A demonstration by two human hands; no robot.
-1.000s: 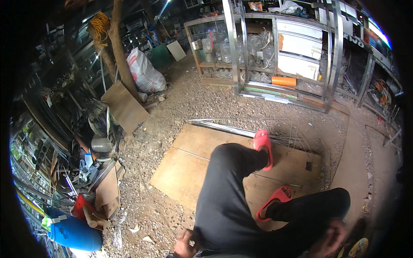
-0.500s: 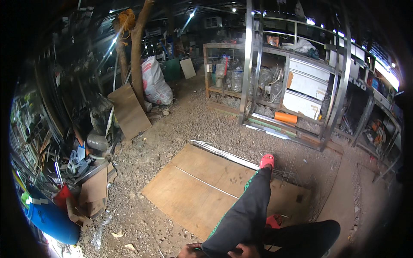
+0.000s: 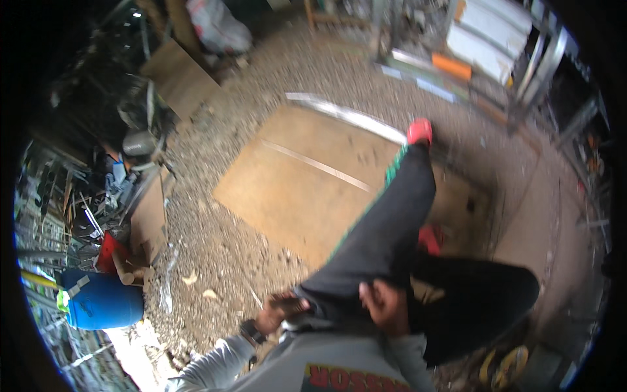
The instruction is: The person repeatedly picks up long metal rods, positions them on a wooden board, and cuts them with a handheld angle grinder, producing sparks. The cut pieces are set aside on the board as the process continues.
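Note:
My left hand (image 3: 279,312), with a dark watch (image 3: 251,331) on its wrist, rests on the upper thigh of my black trousers (image 3: 382,219); its fingers lie flat on the cloth. My right hand (image 3: 386,306) is over the other side of the lap, thumb and fingers slightly apart, blurred, with nothing visible in it. One leg stretches forward over a brown board (image 3: 294,176) on the ground. Its foot wears a red slipper (image 3: 420,130), beside a long pale metal strip (image 3: 346,116). A thin light strip (image 3: 313,164) lies across the board.
A blue barrel (image 3: 104,299), cardboard (image 3: 149,219) and piled scrap line the left. Ahead are a leaning board (image 3: 179,78), a white sack (image 3: 219,29), an orange tube (image 3: 452,66) and a metal frame (image 3: 539,65). A yellow ring-shaped thing (image 3: 513,366) lies at lower right.
The view has tipped down toward my lap. Both hands, first only at the lower edge, now show fully with the grey sleeves and shirt. The leg remains stretched over the board.

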